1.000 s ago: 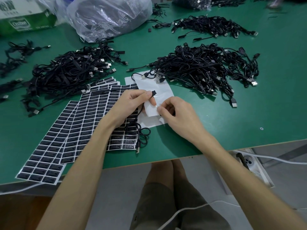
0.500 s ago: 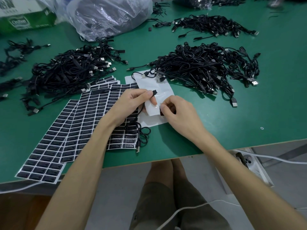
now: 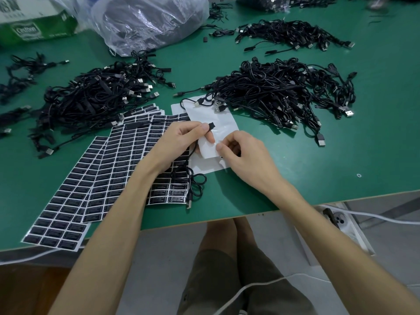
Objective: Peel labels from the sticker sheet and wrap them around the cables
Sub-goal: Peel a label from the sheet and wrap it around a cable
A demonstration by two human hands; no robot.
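Pinching cable w/ left hand behind plug; slack hangs to 6 o'clock. Right hand nips sticker sheet edge, 3 o'clock. Label hidden; prob. flimsy, tacky: take by corner.

Table top looks like a smooth matt green mat. Sticker sheets by the front left corner: black labels with a slight sheen on white paper backing. The liner sheet is slick and glossy. The cable and the cable piles are matt black plastic with shiny metal plugs. The bag at the far edge is clear, crinkly plastic film.
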